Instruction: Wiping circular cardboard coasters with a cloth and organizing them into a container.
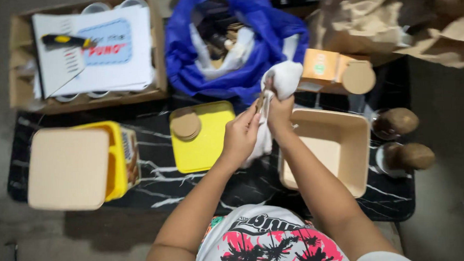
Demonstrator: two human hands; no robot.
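The middle of the black marble-pattern mat [245,190], near the body, is free, and a hand can pass there. To the left, the yellow lid [204,142] with a stack of round coasters [185,124] blocks the way. To the right stands the beige square box [331,149]. Behind, the blue bag [249,36] closes the far side, with the small orange carton [323,66] beside it.

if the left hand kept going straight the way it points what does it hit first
Probably the white cloth that both hands hold: the left hand points up and right into it. Beyond it lies the blue bag; depth is unclear.
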